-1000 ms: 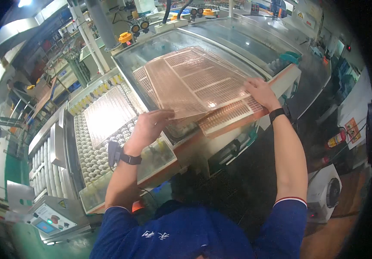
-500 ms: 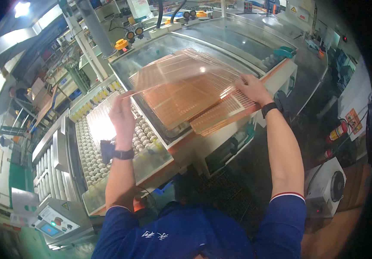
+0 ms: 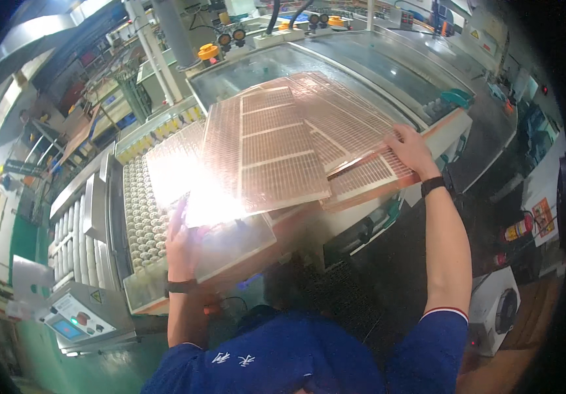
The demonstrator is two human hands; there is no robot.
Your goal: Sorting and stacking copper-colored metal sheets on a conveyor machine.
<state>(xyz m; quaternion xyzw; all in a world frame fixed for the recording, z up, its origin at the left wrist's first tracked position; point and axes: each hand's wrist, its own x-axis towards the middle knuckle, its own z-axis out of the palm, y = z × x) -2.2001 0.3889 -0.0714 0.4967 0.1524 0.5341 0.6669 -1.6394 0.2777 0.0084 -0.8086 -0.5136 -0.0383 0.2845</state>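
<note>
A thin copper-patterned panel (image 3: pixel 276 141) lies tilted over the machine's top, its lower left part washed out by glare. My left hand (image 3: pixel 181 246) is closed at that panel's near left corner; the fingertips are partly lost in the glare. Beneath and to the right are more copper panels (image 3: pixel 345 118), fanned and overlapping. My right hand (image 3: pixel 411 151) grips the right edge of a lower panel (image 3: pixel 375 180), thumb and fingers bent around it. Left of my held panel, another bright panel (image 3: pixel 171 157) rests on the roller bed.
The conveyor's roller bed (image 3: pixel 142 217) runs along the left, with metal rollers (image 3: pixel 66 269) beyond it. A control box (image 3: pixel 76 318) with a small screen stands at lower left. Glass-like covers (image 3: pixel 368 56) top the machine behind. A fire extinguisher (image 3: pixel 518 230) is at far right.
My left hand has come down and nearer, swinging the top panel leftward and nearer over the roller bed's edge. My right hand keeps its hold on the right side. The view has shifted slightly.
</note>
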